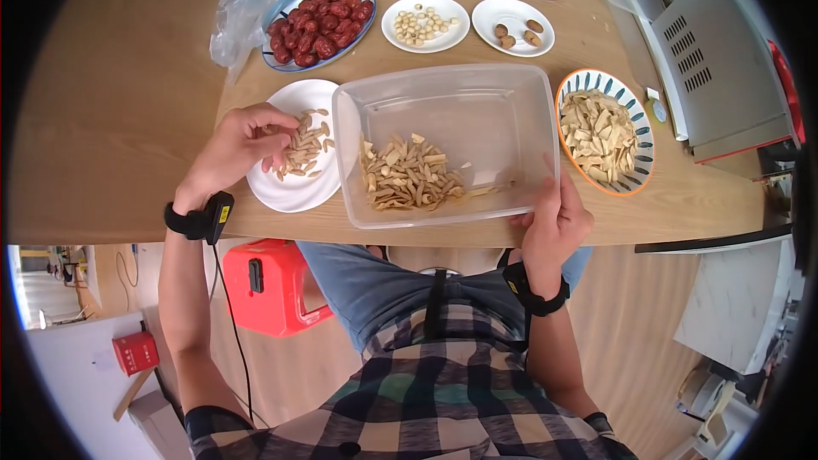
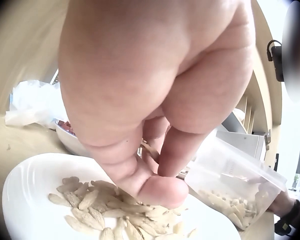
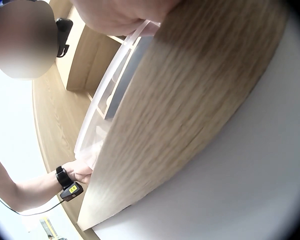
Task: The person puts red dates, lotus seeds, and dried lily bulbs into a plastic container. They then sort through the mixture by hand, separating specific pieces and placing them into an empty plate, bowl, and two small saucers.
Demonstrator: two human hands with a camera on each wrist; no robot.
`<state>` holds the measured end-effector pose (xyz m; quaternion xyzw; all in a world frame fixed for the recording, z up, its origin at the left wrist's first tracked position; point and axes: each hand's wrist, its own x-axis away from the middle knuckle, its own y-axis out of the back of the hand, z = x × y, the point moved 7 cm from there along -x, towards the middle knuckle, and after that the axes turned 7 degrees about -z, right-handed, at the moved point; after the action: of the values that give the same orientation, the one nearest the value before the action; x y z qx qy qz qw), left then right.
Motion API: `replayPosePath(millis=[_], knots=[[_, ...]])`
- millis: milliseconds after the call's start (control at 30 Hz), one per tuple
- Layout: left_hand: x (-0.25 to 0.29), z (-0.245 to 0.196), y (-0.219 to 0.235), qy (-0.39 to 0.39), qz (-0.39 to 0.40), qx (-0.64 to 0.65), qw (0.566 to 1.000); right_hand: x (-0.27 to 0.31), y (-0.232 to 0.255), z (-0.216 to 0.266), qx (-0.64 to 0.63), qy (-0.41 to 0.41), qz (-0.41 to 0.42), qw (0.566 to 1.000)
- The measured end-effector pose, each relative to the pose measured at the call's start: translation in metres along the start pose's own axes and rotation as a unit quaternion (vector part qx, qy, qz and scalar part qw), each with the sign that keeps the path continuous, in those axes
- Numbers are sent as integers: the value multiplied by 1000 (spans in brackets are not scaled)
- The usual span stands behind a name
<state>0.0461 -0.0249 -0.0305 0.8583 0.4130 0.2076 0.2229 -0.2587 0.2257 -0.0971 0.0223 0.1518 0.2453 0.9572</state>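
Over a white plate at the left, my left hand points down, its thumb and fingers bunched and pinching some tan dried slices. More elongated dried slices lie on the plate below the fingertips. My right hand grips the near right corner of a clear plastic container, thumb at its wall. The container tilts towards me; a heap of tan dried pieces lies at its left and front. In the right wrist view, only part of the right hand shows at the container's rim.
Behind stand a dish of red dates, a plate of pale round seeds and a plate with several brown nuts. An orange-rimmed bowl of dried strips sits right. A plastic bag lies back left; a grey appliance stands right.
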Motion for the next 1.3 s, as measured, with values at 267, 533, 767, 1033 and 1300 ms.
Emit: replayPosePath(millis=[267, 533, 767, 1033, 1300], knots=[[-2, -14, 10, -48, -47, -80, 995, 0, 1, 1, -9, -7, 0, 1000], [20, -134, -32, -242, -18, -186, 952, 1, 3, -3, 1, 19, -14, 1000], [-4, -164, -167, -351, 265, -245, 864, 2, 4, -3, 35, 63, -14, 997], [-14, -144, -224, -444, 318, -284, 788, -2, 5, 7, 32, 102, -21, 994], [-9, -148, -219, -456, 309, -281, 786, -4, 7, 16, 38, 126, -16, 991]])
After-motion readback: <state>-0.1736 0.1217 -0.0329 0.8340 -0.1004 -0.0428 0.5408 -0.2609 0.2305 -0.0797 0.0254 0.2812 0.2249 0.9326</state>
